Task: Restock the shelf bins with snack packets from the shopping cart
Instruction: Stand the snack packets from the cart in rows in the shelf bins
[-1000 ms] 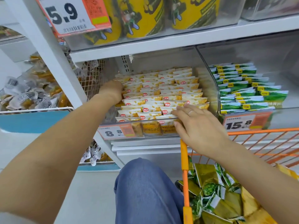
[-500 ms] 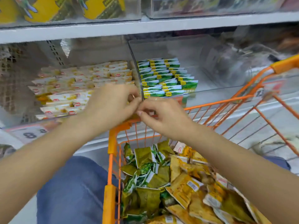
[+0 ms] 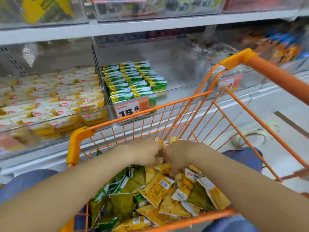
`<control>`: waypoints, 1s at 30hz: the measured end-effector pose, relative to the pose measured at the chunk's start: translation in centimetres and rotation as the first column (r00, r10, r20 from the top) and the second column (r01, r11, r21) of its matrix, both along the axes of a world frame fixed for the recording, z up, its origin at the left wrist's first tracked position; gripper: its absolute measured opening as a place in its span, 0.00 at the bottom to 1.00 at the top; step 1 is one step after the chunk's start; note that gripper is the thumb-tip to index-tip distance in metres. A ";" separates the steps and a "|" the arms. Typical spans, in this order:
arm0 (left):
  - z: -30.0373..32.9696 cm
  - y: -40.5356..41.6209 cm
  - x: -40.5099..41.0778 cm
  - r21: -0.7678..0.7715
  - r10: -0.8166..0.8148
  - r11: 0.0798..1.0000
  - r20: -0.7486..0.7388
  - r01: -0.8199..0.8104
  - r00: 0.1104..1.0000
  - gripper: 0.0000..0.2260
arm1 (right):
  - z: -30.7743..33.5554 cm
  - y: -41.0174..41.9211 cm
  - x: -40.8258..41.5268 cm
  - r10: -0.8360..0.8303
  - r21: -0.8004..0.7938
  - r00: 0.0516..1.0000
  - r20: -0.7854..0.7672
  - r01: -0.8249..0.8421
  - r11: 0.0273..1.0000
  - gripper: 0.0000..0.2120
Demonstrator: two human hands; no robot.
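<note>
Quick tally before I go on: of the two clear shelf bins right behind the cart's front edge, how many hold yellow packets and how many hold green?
yellow-packet bin: 1
green-packet bin: 1
Total: 2

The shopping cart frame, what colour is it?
Orange, seen clearly in the head view: cart frame.

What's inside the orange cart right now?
The orange cart holds a loose pile of yellow packets and green packets. Both hands, left hand and right hand, cover some packets; the cart bottom is hidden.
</note>
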State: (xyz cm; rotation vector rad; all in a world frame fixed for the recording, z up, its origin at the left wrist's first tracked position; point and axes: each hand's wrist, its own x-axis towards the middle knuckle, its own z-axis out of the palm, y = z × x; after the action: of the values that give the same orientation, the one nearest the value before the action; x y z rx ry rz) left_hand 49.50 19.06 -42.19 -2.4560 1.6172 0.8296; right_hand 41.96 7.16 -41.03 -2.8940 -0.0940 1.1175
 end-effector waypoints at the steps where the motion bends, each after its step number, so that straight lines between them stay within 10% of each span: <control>1: 0.1 0.3 0.6 -0.016 0.036 0.999 -0.060 -0.037 0.998 0.12 | 0.0 -0.3 0.2 -0.022 0.027 0.999 0.047 0.021 0.999 0.13; 6: 2.1 1.1 1.9 -0.111 0.203 0.952 -0.465 -0.284 0.862 0.12 | 2.4 -2.6 1.4 -0.328 0.411 0.933 0.150 0.243 0.879 0.13; 16: 5.5 2.4 2.6 -0.215 0.190 0.819 -0.774 -0.532 0.604 0.13 | 5.5 -2.7 1.7 -0.757 0.870 0.604 0.248 0.206 0.449 0.15; 22: 7.3 3.9 2.5 -0.272 0.161 0.734 -0.820 -0.622 0.549 0.20 | 8.9 -2.8 0.4 -0.620 0.856 0.782 -0.063 0.362 0.369 0.22; 30: 10.2 10.2 3.8 -0.408 0.289 0.662 -0.636 -0.629 0.716 0.14 | 10.2 2.8 4.5 -0.545 0.870 0.804 0.237 0.075 0.488 0.03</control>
State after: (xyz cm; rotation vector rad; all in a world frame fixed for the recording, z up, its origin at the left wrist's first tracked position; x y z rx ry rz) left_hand 53.33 29.28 -32.02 -3.4789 1.5444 1.3260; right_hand 46.46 9.98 -30.87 -2.0586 -0.0574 0.1103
